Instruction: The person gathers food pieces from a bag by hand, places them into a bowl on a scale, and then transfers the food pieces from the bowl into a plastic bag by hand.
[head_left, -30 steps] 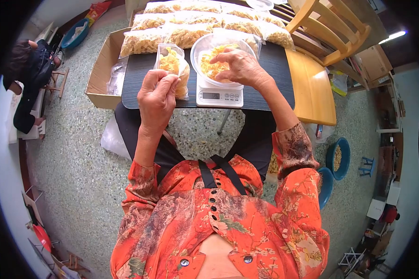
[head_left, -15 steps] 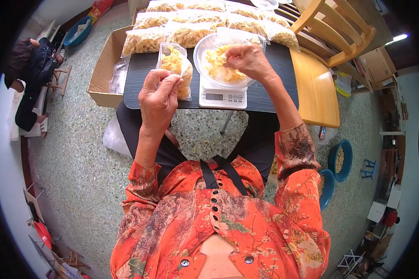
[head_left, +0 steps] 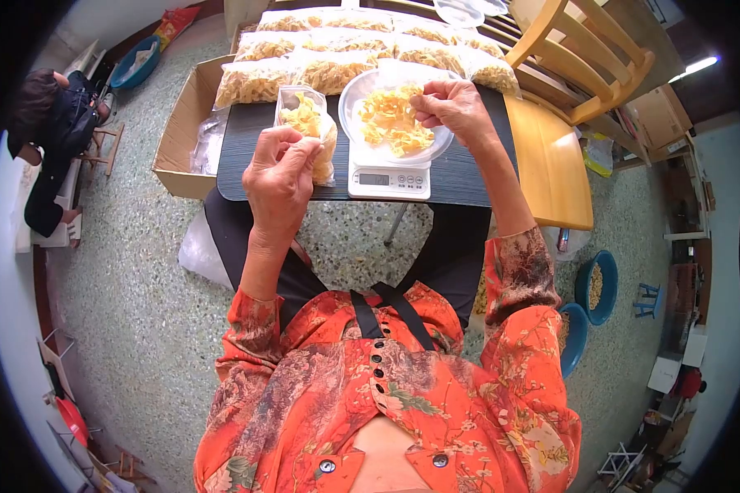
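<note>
My left hand point(head_left: 281, 172) is closed in a pinch at the near side of an open clear plastic bag point(head_left: 327, 158), which stands upright with yellowish dried strips in it. To its right, a translucent bowl point(head_left: 350, 131) sits on a white digital scale point(head_left: 390, 183). Curly yellow dried pieces point(head_left: 395, 119) lie in the bowl. My right hand point(head_left: 456, 111) hovers at the bowl's right rim, thumb and fingers pressed together; I cannot tell what is between them.
Filled bags point(head_left: 337, 72) stand in rows at the back of the dark table point(head_left: 251, 152). A cardboard box point(head_left: 177, 140) is at the left, a wooden chair point(head_left: 588, 57) at the right. Blue basins point(head_left: 607, 287) stand on the floor. A person point(head_left: 53, 140) sits far left.
My right hand has drawn back from over the pieces to the bowl's right rim. My left hand remains at the bag. The view has shifted slightly.
</note>
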`<state>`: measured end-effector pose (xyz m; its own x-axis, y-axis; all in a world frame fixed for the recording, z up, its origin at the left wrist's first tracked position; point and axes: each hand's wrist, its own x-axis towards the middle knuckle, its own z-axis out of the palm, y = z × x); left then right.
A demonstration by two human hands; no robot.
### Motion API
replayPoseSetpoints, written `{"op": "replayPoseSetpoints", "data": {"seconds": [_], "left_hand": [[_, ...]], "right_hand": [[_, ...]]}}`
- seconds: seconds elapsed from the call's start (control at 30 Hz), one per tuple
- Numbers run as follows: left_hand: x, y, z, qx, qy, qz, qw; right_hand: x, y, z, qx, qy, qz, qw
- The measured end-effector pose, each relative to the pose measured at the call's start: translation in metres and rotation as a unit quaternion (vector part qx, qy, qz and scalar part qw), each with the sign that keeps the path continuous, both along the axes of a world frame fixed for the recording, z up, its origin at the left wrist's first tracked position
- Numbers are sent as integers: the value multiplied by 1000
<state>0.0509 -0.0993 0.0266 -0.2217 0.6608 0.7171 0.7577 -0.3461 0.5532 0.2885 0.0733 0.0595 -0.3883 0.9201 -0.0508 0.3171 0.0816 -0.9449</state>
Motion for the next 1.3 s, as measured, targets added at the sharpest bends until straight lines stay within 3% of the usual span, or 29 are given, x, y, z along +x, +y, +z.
{"op": "replayPoseSetpoints", "data": {"seconds": [0.23,0.4,0.47,0.53,0.57,0.6,0.67,0.73,0.8,0.9,1.0,1.13,1.3], "left_hand": [[-5,3,0,24,22,-11,999],[-1,6,0,29,13,-24,999],[-1,5,2,35,10,-25,999],[-5,4,1,41,12,-23,999],[-6,4,-1,47,12,-25,999],[-8,3,-3,46,11,-23,999],[-9,3,-7,63,10,-26,998],[-8,2,-9,62,8,-25,998],[-6,0,-9,63,6,-22,998],[-3,0,-7,54,-3,-25,998],[-3,2,-8,65,23,-23,997],[-7,2,-5,61,23,-22,998],[-6,1,-5,35,33,-17,999]], "right_hand": [[-18,-18,15,-43,212,5,976],[-80,-48,30,-54,236,65,968],[-103,-54,20,-10,234,77,969],[-115,-58,17,76,84,66,991],[-117,-57,8,197,24,67,978],[-118,-56,6,196,23,69,978],[-117,-54,3,449,-126,96,879],[-118,-55,8,458,-193,118,860],[-123,-49,10,492,-248,232,802],[-127,-43,15,475,-251,305,787],[-134,-42,17,442,-289,327,784],[-131,-43,6,474,-207,273,811],[-116,-44,14,458,-211,264,822]]}}
